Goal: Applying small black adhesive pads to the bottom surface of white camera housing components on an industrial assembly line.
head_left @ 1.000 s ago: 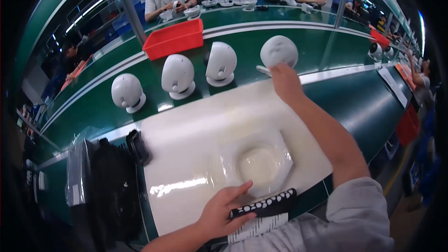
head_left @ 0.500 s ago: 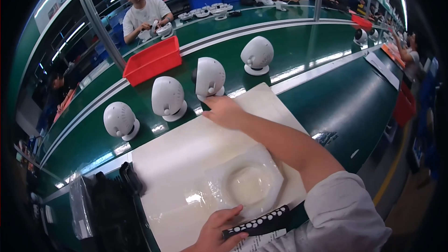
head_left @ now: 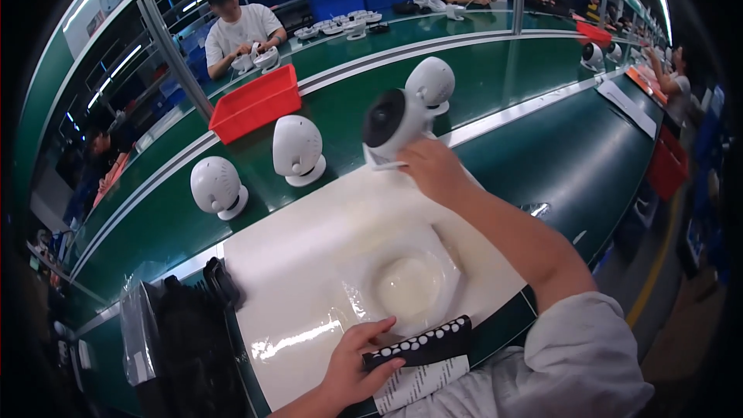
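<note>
My right hand [head_left: 433,170] grips a white rounded camera [head_left: 404,133] with a black lens by its base and holds it tilted above the far edge of the white mat [head_left: 302,263]. Its lens faces left. Low in the view, my left hand [head_left: 356,364] pinches a black strip with white dots [head_left: 422,342] between thumb and fingers. A white sheet of printed paper [head_left: 422,385] lies just under the strip. Close to the strip, a white ring-shaped holder [head_left: 445,271] wrapped in clear film rests on the mat.
White cameras on round bases stand on the green belt: one at left [head_left: 217,186], one beside it [head_left: 298,149], another behind my right hand [head_left: 432,81]. A red bin [head_left: 255,104] sits beyond. Black parts and clear bags [head_left: 186,340] lie left. A co-worker [head_left: 244,39] sits opposite.
My right hand has lifted the camera off the belt, moved it right and nearer, and turned its lens into view. The two cameras at left sit slightly farther right. My left hand keeps the strip.
</note>
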Demonstrator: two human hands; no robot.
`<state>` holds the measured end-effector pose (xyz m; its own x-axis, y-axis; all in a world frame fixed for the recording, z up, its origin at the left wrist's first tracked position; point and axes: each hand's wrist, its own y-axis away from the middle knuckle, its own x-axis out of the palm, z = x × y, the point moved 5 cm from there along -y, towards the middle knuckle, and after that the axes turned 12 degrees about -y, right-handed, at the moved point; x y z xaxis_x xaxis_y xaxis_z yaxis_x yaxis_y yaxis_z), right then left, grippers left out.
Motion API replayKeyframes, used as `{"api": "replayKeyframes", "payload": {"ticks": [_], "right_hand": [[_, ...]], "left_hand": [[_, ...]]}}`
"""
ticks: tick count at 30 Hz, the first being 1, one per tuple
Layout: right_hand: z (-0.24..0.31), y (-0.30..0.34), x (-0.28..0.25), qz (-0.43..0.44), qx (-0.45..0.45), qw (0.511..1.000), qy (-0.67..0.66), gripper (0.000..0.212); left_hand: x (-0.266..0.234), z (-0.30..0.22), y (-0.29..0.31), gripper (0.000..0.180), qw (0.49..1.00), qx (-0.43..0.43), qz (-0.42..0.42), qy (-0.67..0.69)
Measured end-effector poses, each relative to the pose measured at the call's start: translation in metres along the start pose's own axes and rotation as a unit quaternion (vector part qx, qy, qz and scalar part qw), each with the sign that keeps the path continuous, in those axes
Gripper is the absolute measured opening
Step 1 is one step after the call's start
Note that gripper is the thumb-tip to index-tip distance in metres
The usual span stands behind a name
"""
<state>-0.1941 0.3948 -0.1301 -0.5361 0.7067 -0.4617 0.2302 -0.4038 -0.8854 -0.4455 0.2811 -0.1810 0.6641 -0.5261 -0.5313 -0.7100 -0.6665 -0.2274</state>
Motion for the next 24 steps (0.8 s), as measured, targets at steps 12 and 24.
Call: {"api": "replayKeyframes", "payload": {"ticks": [12, 24], "right_hand": [[-0.059, 0.106, -0.114, 0.189, 0.179, 0.922, 0.288, 0.020], [0.004, 0.012, 0.041, 0.302, 0.196, 0.914, -0.185, 0.027]], "left_hand": [[-0.007, 0.004, -0.001, 0.016, 0.998, 0.045, -0.012, -0.039], [-0.005, 0.010, 0.000, 0.014, 0.998, 0.051, 0.003, -0.037]]}}
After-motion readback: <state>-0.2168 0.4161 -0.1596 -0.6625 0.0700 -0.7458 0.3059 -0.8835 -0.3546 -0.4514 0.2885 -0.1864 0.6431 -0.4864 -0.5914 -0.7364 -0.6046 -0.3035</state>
